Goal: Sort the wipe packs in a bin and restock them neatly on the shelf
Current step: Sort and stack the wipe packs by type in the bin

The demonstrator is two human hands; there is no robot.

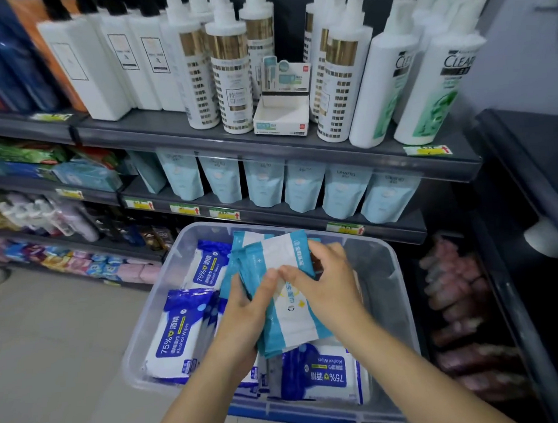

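A clear plastic bin (397, 289) stands on the floor below the shelves. Over its middle I hold a stack of teal-and-white wipe packs (282, 261) between both hands. My left hand (246, 310) grips the stack's left and lower side. My right hand (321, 282) lies on top of it, fingers curled over its right edge. Dark-blue-and-white "75% Alcohol Wipes" packs lie in the bin: one at the front left (174, 338), one at the back left (208, 267), one upside down at the front right (324, 377).
Grey shelves (269, 142) rise behind the bin. White pump bottles (231, 70) and an open small carton (282, 116) stand on the upper one. Pale-blue refill pouches (305, 185) line the one below. Pink packs (458, 303) fill a dark rack at right. Tiled floor (54, 345) lies left.
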